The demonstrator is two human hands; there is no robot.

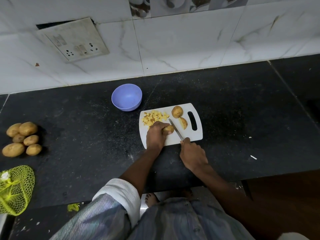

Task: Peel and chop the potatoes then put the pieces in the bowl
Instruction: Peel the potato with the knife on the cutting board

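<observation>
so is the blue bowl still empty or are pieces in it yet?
Empty. The bowl shows only bare blue inside; the chopped pieces all lie on the cutting board.

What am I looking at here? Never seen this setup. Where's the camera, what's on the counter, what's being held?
No machine: a person works bare-handed, filmed by one wide-angle camera worn on the head, looking down. On the black counter lies a white cutting board. The left hand holds a potato piece on it; the right hand grips a knife, blade beside that piece. Also on the board: diced potato and two more unpeeled pieces. Behind sits an empty purple bowl. Far left are whole potatoes and a yellow-green net bag.
</observation>
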